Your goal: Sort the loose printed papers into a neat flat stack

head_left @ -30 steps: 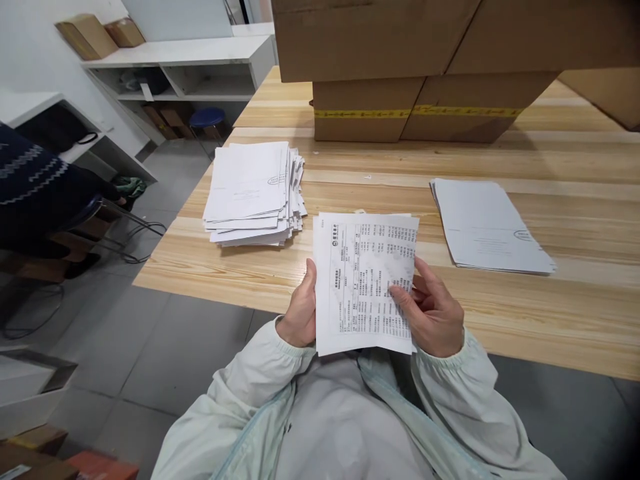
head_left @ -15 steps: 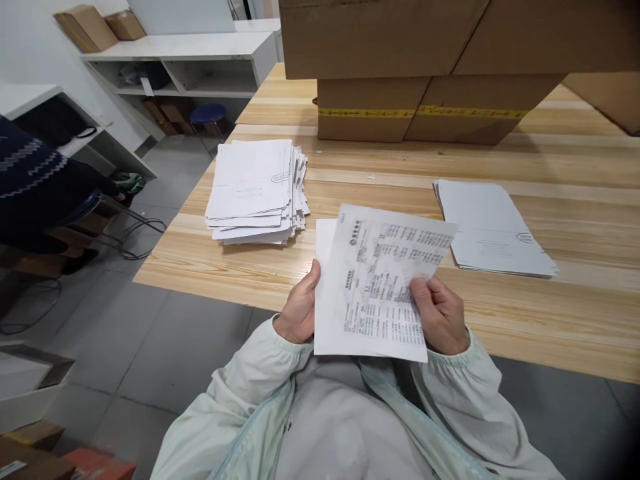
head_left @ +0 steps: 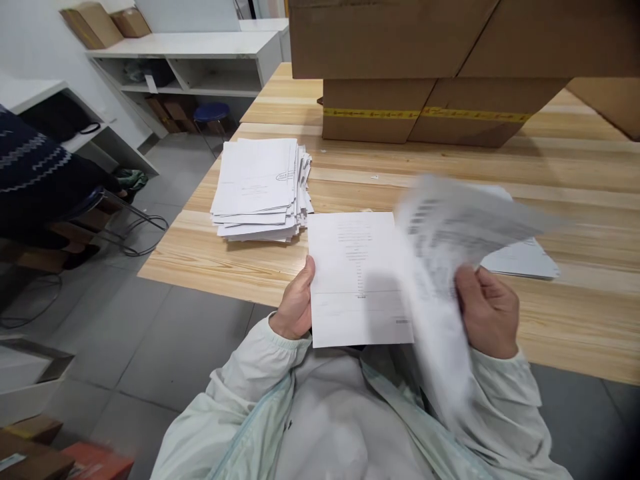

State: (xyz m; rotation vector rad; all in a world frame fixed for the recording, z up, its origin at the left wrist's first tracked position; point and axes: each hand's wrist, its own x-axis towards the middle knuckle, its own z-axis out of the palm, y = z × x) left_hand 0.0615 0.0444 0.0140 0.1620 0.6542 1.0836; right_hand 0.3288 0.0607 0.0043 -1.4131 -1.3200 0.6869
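Observation:
My left hand (head_left: 294,303) grips the left edge of a white envelope (head_left: 360,280), thumb on top. Small print runs down the envelope's face, and a shadow falls on its lower right. In my right hand (head_left: 490,310) is a printed sheet (head_left: 440,267), pinched at its right side between thumb and fingers. The sheet is bent and smeared by motion, apart from most of the envelope. Beyond it, partly covered, lies a smaller pile of white envelopes (head_left: 523,260). Left of my hands stands a taller, uneven stack of white envelopes (head_left: 257,177).
Cardboard boxes (head_left: 380,110) with yellow tape stand at the back of the wooden table (head_left: 200,260). A blue stool (head_left: 213,112) and white shelves (head_left: 185,43) are farther off. At the left sits a person in a dark patterned sweater (head_left: 30,160).
My right hand has moved right and lifted the printed sheet off the envelope, uncovering the envelope's face. My left hand has stayed nearly in place.

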